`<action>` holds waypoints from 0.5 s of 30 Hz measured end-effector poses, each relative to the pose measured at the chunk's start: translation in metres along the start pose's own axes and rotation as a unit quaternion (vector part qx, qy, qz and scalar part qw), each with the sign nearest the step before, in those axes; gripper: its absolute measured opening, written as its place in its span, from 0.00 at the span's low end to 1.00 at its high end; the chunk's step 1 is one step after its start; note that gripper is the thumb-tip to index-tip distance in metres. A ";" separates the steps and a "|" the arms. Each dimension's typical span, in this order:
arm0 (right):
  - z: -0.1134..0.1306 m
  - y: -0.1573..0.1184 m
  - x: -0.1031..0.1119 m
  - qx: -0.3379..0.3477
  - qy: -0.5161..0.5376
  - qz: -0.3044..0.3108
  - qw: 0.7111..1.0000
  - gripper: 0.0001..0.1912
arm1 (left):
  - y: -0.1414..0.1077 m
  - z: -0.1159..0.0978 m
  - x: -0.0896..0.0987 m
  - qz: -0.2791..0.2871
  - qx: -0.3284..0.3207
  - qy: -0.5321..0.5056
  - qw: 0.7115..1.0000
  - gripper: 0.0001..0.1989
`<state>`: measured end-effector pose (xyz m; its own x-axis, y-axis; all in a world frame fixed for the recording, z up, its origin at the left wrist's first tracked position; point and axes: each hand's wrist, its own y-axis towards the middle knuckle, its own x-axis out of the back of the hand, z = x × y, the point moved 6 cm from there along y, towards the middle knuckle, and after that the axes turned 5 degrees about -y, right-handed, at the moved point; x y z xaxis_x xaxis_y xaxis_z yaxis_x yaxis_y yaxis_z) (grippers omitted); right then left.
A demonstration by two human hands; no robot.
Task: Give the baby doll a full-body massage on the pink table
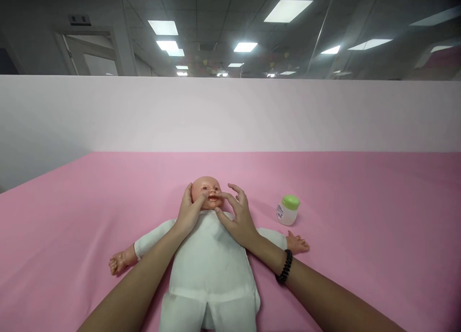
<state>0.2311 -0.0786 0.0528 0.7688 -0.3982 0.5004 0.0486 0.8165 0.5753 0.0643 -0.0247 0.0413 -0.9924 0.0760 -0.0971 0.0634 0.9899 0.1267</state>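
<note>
A baby doll point(212, 260) with a white cloth body lies on its back, its arms spread to both sides. My left hand point(189, 209) is wrapped round the side of the doll's head point(206, 182), its thumb on the cheek by the mouth. With fingers apart, my right hand point(238, 217) touches the doll's face beside the mouth with its index fingertip, and its thumb is near the chin. To the right stands a small frosted jar point(287, 215) with a green lid point(291, 202), untouched by either hand.
Pink cloth point(360, 217) covers the surface under the doll. A low white wall point(230, 113) runs along the far edge, with glass above it. A black coiled band point(285, 266) circles my right wrist.
</note>
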 end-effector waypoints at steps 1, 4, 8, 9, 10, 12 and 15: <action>0.001 -0.001 0.000 0.006 -0.011 0.008 1.000 0.18 | 0.000 0.000 0.000 0.002 -0.001 -0.003 1.000 0.42; 0.002 -0.001 0.000 0.016 -0.019 0.012 1.000 0.16 | 0.001 0.001 0.000 0.006 -0.006 -0.005 1.000 0.42; 0.006 -0.001 -0.001 0.039 -0.040 0.030 0.998 0.17 | 0.002 0.003 0.001 0.002 -0.001 0.003 1.000 0.43; 0.006 -0.001 -0.002 0.035 -0.044 0.041 0.998 0.19 | 0.003 0.004 0.001 -0.001 0.001 0.004 1.000 0.43; 0.005 -0.001 -0.003 0.029 -0.045 0.056 0.997 0.21 | 0.003 0.004 0.001 -0.004 0.003 0.004 1.000 0.43; 0.005 -0.001 -0.006 0.018 -0.045 0.090 0.995 0.25 | 0.003 0.004 0.002 -0.009 0.008 0.003 1.000 0.42; 0.004 -0.002 -0.009 0.011 -0.041 0.123 0.991 0.27 | 0.003 0.003 0.003 -0.012 0.013 0.003 1.000 0.41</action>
<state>0.2218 -0.0783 0.0504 0.7008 -0.2216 0.6781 -0.1486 0.8843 0.4426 0.0614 -0.0215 0.0383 -0.9943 0.0521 -0.0929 0.0429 0.9942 0.0989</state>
